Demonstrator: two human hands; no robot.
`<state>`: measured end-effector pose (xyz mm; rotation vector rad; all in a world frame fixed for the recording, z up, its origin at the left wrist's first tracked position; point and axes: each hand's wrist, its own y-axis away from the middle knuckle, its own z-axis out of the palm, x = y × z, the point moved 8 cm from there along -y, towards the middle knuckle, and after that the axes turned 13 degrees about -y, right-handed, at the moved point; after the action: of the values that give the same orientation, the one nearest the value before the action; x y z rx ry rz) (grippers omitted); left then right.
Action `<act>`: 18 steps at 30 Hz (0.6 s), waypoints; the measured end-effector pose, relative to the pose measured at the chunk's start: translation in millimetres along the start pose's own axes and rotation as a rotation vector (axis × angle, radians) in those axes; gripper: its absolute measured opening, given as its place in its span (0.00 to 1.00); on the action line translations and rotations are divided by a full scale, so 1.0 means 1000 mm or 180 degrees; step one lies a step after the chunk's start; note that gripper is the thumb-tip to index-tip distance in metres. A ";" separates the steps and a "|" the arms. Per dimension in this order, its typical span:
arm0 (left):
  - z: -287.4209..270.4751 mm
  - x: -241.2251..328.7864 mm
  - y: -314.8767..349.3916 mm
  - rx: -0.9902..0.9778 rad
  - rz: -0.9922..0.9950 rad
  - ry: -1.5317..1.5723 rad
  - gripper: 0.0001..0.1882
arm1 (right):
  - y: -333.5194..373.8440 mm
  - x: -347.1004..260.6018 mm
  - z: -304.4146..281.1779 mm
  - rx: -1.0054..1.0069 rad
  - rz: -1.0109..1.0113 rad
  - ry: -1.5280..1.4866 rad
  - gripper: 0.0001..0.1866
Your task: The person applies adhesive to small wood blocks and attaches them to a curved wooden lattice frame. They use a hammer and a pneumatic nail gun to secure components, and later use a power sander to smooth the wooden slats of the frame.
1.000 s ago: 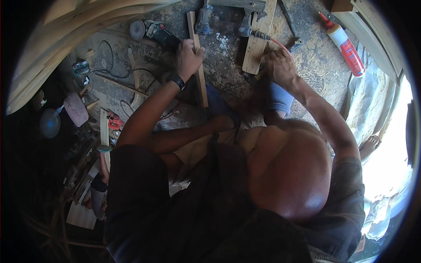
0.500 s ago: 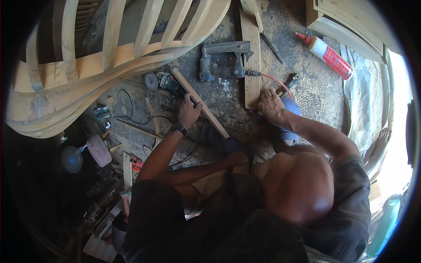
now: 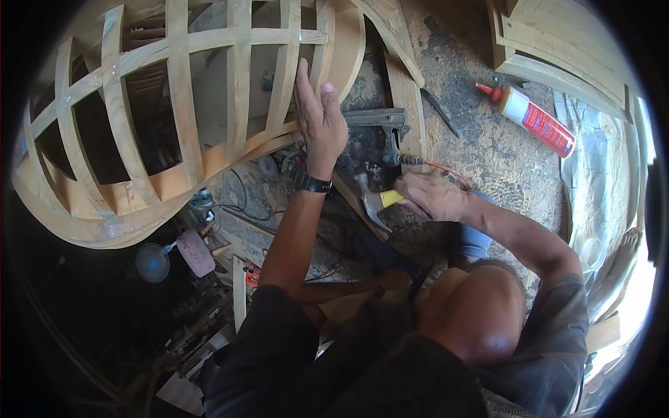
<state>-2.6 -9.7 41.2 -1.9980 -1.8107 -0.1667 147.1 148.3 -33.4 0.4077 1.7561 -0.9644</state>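
Observation:
My left hand [image 3: 322, 132] is raised at the right end of a curved wooden frame [image 3: 187, 104] made of pale ribs and a crosswise strip. Its fingers are stretched out against or just over a rib; whether it touches, I cannot tell. My right hand [image 3: 433, 196] is wrapped round the yellow handle of a claw hammer [image 3: 372, 203], whose metal head points left. Behind the hammer head, a wooden strip [image 3: 354, 196] shows in part. Beyond both hands a nail gun [image 3: 391, 145] lies on its side, joined to an orange hose [image 3: 446, 167].
A red and white glue bottle [image 3: 536, 124] lies on the stained floor at the right. Next to it are a dark pencil-like rod [image 3: 442, 113] and a long board [image 3: 412, 104]. A pink mallet-like block [image 3: 195, 253] and cables sit at the left, under the frame.
My left hand has let go of the wooden strip and moved up to the frame. My right hand now holds the hammer. The view has shifted, showing more of the frame.

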 end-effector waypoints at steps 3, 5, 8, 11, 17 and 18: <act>0.010 -0.018 -0.028 0.0015 -0.0494 0.0702 0.32 | -0.068 0.006 -0.054 0.1329 0.0804 -0.0910 0.13; 0.022 -0.011 -0.036 0.0083 -0.0737 0.1011 0.32 | -0.100 0.023 -0.091 0.1839 0.1306 -0.0956 0.15; 0.034 -0.016 -0.041 0.0253 -0.1257 0.1347 0.33 | -0.138 0.043 -0.115 0.2240 0.0702 -0.0350 0.21; 0.035 -0.019 -0.045 0.0503 -0.1453 0.1497 0.30 | -0.152 0.056 -0.111 0.1905 0.0538 0.0058 0.29; 0.036 -0.010 -0.050 0.0824 -0.1426 0.1183 0.22 | -0.158 0.065 -0.119 0.1949 0.0747 0.0113 0.35; 0.036 -0.013 -0.049 0.0851 -0.1446 0.1142 0.22 | -0.157 0.066 -0.120 0.1946 0.0826 0.0073 0.35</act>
<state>-59.4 -5.2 15.5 -1.2628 -1.8981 -0.3718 -59.4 131.9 -12.4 1.0108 1.3542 -1.2953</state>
